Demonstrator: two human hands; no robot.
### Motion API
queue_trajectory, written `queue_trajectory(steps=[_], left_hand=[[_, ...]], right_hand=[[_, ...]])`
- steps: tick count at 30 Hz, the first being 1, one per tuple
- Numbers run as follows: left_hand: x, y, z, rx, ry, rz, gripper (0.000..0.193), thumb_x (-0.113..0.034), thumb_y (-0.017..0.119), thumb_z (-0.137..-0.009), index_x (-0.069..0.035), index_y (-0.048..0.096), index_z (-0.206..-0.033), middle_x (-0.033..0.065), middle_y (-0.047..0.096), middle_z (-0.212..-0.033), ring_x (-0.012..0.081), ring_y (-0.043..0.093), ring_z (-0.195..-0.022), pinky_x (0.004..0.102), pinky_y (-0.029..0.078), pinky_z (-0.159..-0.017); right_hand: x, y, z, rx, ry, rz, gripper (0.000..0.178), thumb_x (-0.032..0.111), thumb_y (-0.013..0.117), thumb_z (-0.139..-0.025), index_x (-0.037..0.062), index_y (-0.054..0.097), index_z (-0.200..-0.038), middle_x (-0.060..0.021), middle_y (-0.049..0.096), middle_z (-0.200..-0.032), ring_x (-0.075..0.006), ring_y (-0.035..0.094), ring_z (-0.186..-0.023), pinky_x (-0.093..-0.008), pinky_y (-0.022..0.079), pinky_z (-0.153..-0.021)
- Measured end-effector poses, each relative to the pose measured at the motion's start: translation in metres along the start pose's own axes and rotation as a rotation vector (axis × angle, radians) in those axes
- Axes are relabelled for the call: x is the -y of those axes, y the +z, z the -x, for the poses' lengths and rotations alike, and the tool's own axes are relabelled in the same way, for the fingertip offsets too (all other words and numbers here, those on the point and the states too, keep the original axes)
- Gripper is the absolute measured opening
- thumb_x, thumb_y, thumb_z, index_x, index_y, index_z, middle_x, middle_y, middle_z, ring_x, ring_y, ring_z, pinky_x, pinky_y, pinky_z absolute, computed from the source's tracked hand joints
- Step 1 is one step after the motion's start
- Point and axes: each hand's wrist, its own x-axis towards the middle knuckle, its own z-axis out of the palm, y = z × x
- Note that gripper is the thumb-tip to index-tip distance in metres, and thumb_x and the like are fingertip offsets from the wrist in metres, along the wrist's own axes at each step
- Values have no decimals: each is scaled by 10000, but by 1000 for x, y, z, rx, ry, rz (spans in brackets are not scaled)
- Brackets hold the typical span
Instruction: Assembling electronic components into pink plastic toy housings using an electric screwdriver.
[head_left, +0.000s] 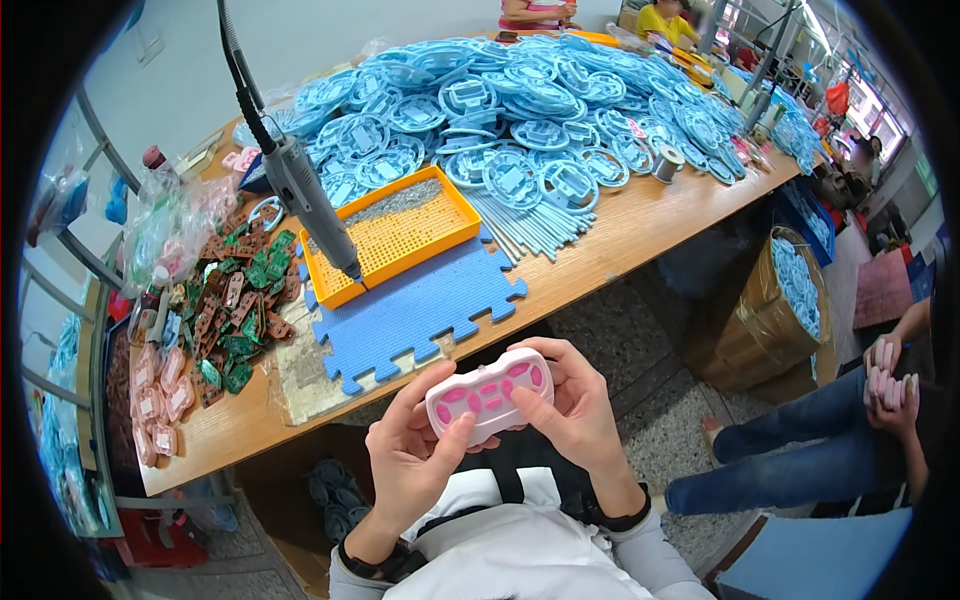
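A pale pink remote control (486, 408) with brighter pink buttons is held up in front of my body, just off the table's near edge. My left hand (412, 447) grips its left end, the thumb pressed against the lower edge. My right hand (580, 412) wraps round the other end, with its thumb lying over the buttons on the face. Fingers of both hands are partly hidden behind it. Beyond, on the table, lies a blue foam mat (425, 310). Over the mat hangs a grey electric screwdriver (308, 200), its tip pointing down.
A yellow tray (462, 212) of small metal parts touches the mat. Brown and green circuit boards (240, 310) and pink casings (150, 403) lie left. Blue round plastic frames (480, 110) are heaped behind light blue rods (525, 225). At right, a person's hands (888, 385) hold pink pieces.
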Motion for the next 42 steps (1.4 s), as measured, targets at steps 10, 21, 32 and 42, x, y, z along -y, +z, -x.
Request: queue_trajectory(steps=[10, 21, 32, 42], left_hand=[[13, 1, -7, -63, 60, 26, 283, -69, 554, -903, 32, 497, -1161, 205, 638, -975, 226, 669, -819, 312, 592, -667], [23, 9, -8, -50, 178, -138, 292, -63, 622, -862, 28, 511, -1117, 185, 657, -898, 196, 674, -749, 284, 580, -622], [22, 6, -14, -109, 98, -104, 301, -37, 623, -845, 33, 495, -1107, 184, 644, -896, 206, 672, -733, 302, 588, -583], [37, 3, -29, -69, -18, -66, 318, -37, 581, -879, 28, 479, -1173, 176, 625, -966, 213, 656, -805, 334, 597, -604]], right_hand=[[-2, 6, -1, -30, -7, 18, 318, 93, 620, -854, 2, 439, -1100, -101, 619, -954, -100, 610, -846, -218, 537, -650], [-11, 8, 0, -129, -154, 19, 231, 154, 596, -899, 8, 456, -1009, -78, 607, -852, -70, 590, -753, -196, 495, -589], [-15, 3, -4, -61, -56, 110, 333, 132, 675, -833, 32, 446, -1052, -61, 598, -909, -67, 590, -810, -203, 492, -694], [-21, -26, -9, 47, 107, -52, 433, 125, 638, -871, 4, 456, -1245, -85, 602, -1038, -117, 608, -917, -241, 550, -715]])
